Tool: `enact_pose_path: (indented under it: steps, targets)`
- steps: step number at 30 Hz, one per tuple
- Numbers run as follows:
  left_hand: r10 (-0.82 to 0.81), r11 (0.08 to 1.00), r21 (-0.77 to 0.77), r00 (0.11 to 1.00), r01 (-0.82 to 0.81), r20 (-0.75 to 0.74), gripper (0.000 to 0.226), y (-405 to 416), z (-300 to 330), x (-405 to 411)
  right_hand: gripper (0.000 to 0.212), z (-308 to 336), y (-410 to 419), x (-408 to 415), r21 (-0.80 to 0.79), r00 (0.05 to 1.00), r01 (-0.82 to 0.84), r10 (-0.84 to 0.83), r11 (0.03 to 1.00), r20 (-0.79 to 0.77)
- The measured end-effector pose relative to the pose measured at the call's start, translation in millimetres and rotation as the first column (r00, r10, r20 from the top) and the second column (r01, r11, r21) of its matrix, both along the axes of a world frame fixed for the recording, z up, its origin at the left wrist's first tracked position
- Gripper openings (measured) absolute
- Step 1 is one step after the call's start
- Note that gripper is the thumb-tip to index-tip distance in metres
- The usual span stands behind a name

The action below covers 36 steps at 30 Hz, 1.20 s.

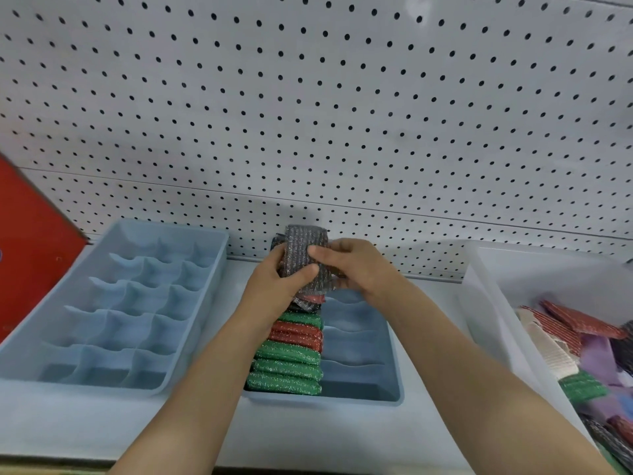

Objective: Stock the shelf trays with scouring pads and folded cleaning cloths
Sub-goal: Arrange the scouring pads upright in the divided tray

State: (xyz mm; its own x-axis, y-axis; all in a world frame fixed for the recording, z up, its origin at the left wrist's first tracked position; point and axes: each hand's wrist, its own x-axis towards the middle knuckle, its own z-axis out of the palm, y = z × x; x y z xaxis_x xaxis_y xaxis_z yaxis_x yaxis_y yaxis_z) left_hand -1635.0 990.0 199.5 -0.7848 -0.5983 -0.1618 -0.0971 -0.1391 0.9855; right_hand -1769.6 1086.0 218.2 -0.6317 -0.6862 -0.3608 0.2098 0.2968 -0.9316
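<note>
Silver-grey mesh filled both of my hands: the left hand [274,286] and right hand [356,269] together clasped a scouring pad [305,250], fingers and thumbs curled round it, above the far end of the middle tray [363,397]. I judged the pad light, soft and springy, its metallic weave giving good purchase, best pinched across the flat faces so it would slip upright into a slot. Green and red pads [291,358] lined the tray's left column. My wrists hid the slots beneath the pad, and the bin [493,323] of mixed stock at right was cut off and blurred.
</note>
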Motion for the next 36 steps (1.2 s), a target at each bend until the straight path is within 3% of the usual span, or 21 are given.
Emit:
enact_pose_path:
  steps: [5, 7, 9, 11, 13, 16, 18, 19, 22, 29, 31, 33, 35, 36]
  targets:
    - [-0.030, 0.999, 0.021, 0.999, 0.031, -0.014, 0.035, 6.2, 0.7, -1.7, 0.033, -2.8, 16.7, -1.4, -0.110, 0.920, 0.157, -0.104, 0.982, 0.378]
    - [0.020, 0.999, 0.026, 1.000, -0.019, -0.023, 0.040, 5.3, -2.2, -1.9, 0.022, -6.0, 20.0, -5.3, -0.147, 0.895, 0.240, -0.160, 0.960, 0.416]
    - [0.091, 0.995, 0.042, 0.996, -0.091, -0.008, 0.044, 3.9, -5.9, -2.2, 0.015, -12.7, 23.1, -15.2, -0.149, 0.913, 0.346, -0.295, 0.926, 0.283]
    - [0.158, 0.984, 0.080, 0.987, -0.158, -0.003, 0.042, 2.0, -8.7, -2.2, 0.019, -19.1, 30.2, -29.6, -0.067, 0.902, 0.405, -0.410, 0.912, -0.133]
    - [0.213, 0.969, 0.130, 0.977, -0.208, -0.019, 0.037, 0.3, -10.4, -2.3, 0.022, -22.1, 38.5, -36.8, 0.036, 0.796, 0.370, -0.297, 0.928, -0.528]
    - [0.234, 0.962, 0.149, 0.972, -0.229, -0.016, 0.036, -0.2, -12.5, -3.4, 0.024, -25.6, 39.1, -33.5, 0.214, 0.580, 0.253, 0.029, 0.944, -0.814]
    - [0.223, 0.965, 0.148, 0.975, -0.218, -0.015, 0.028, 0.4, -12.8, -3.6, 0.027, -29.9, 31.9, -29.6, 0.332, 0.400, 0.251, 0.215, 0.909, -0.891]
    - [0.214, 0.966, 0.152, 0.977, -0.209, -0.014, 0.023, 0.7, -11.9, -3.2, 0.028, -31.7, 27.6, -28.6, 0.378, 0.355, 0.256, 0.278, 0.889, -0.893]
    - [0.202, 0.968, 0.154, 0.979, -0.198, -0.011, 0.019, 0.0, -12.0, -1.0, 0.029, -39.7, 18.4, -29.3, 0.479, 0.339, 0.238, 0.390, 0.845, -0.856]
    - [0.205, 0.970, 0.129, 0.979, -0.205, 0.013, 0.031, 0.1, -11.6, -1.0, 0.026, -61.1, 19.1, -24.6, 0.359, 0.262, 0.243, 0.295, 0.901, -0.919]
    - [0.199, 0.971, 0.134, 0.980, -0.198, 0.006, 0.034, 1.7, -9.8, -1.6, 0.024, -55.0, 18.7, -25.5, 0.279, 0.326, 0.265, 0.187, 0.923, -0.927]
    - [0.177, 0.978, 0.113, 0.984, -0.174, -0.013, 0.043, 4.6, -9.1, -3.3, 0.033, -37.0, 15.9, -15.7, 0.159, 0.544, 0.278, -0.019, 0.947, -0.839]
    - [0.152, 0.984, 0.099, 0.987, -0.147, -0.043, 0.045, 8.9, -9.7, -6.0, 0.044, -17.3, 12.6, -2.2, 0.115, 0.862, 0.195, -0.114, 0.974, -0.493]
    - [0.137, 0.987, 0.095, 0.989, -0.131, -0.058, 0.045, 10.6, -10.0, -7.5, 0.044, -11.8, 12.4, 4.4, 0.098, 0.954, 0.133, -0.100, 0.986, -0.284]
